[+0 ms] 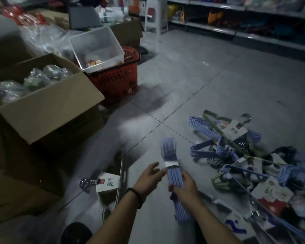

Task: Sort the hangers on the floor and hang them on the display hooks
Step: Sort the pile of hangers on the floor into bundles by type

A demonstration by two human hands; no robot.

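A bundle of blue hangers (169,154) bound by a white band is held above the grey tiled floor. My right hand (185,187) grips it around the middle. My left hand (151,175) is beside the white band with fingers spread, touching or nearly touching the bundle. A tangled pile of blue and green hanger bundles (236,152) with paper labels lies on the floor to the right. A bundle of metal hangers (111,182) with a white label lies on the floor left of my left wrist.
An open cardboard box (48,110) of wrapped goods stands at the left. Behind it a red shopping basket (116,80) holds a white plastic bin (97,48). Store shelves (245,32) run along the far right, with a white stool (155,16) beside them.
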